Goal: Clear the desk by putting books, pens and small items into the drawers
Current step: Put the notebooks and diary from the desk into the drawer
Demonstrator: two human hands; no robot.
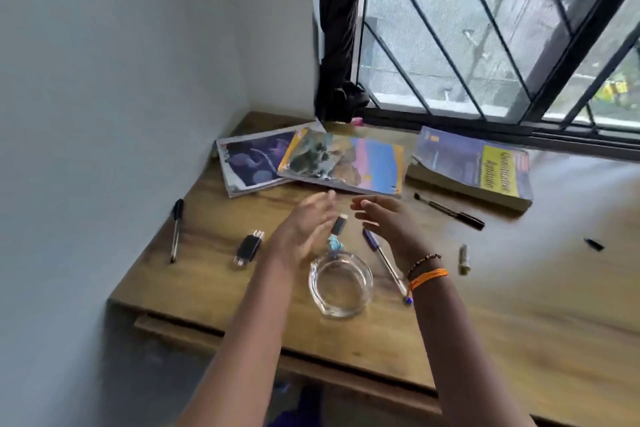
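Both hands hover over the middle of the wooden desk, fingers straight, holding nothing. My left hand and my right hand flank a small black flash drive with a blue tag. Just beyond the fingertips lie two overlapping magazines: a purple one and a colourful one on top of it. A thick blue and yellow book lies at the right near the window. A blue pen passes under my right wrist. A drawer front shows below the desk's near edge.
A clear glass ashtray sits between my forearms. A black pen and a black adapter lie at the left. A dark pen, a small gold tube and a black cap lie at the right. Wall on the left, barred window behind.
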